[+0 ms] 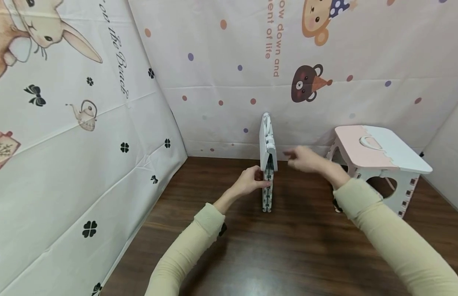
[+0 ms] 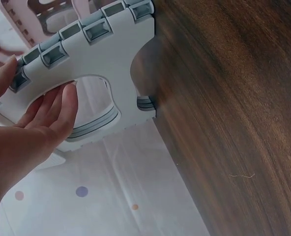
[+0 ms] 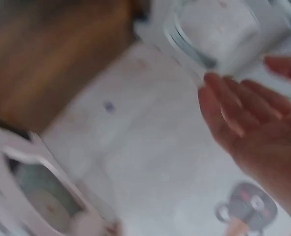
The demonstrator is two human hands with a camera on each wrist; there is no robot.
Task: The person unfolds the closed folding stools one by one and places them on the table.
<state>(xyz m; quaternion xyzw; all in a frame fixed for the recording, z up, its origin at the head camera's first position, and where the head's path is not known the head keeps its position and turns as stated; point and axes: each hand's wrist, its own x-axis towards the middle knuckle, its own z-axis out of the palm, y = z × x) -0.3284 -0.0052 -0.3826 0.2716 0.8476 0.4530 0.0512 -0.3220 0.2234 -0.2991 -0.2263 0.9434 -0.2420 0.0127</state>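
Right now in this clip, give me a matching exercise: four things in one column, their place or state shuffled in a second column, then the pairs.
Things:
1. folded stool
2. pink-and-white stool
3. left hand
4. right hand

States:
A. unfolded, standing at the right by the wall
B. open in the air, touching nothing
C. upright on its edge on the wooden floor
D. fingers against the side of the folded stool

Pairs: 1-C, 2-A, 3-D, 4-B

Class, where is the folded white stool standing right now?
In the head view the folded stool stands upright on the wooden floor near the back wall, left hand touching its side, left of the pink-and-white open stool.
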